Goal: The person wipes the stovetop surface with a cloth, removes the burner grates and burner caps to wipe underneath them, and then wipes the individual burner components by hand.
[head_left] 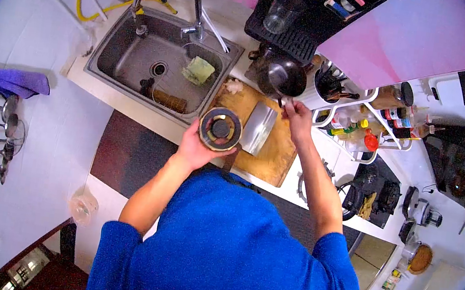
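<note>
My left hand (200, 148) grips a round, dark-rimmed lid (221, 130) with a black knob at its centre, held above the board's left edge. My right hand (298, 116) is closed around the handle of a small dark saucepan (281, 78), past the board's far side. The saucepan looks empty inside. Between my hands a cleaver (259, 128) lies flat on the wooden cutting board (277, 154), its dark handle toward me. A small pale lump (233, 86), perhaps garlic or ginger, sits on the board's far corner.
Left of the board is a sink (145, 51) with a tap (193, 22) and a greenish cloth (198, 70). A white rack (369, 158) of bottles and a utensil holder (330, 84) stand at the right, near the stove (376, 190). A black dish rack (281, 40) stands behind.
</note>
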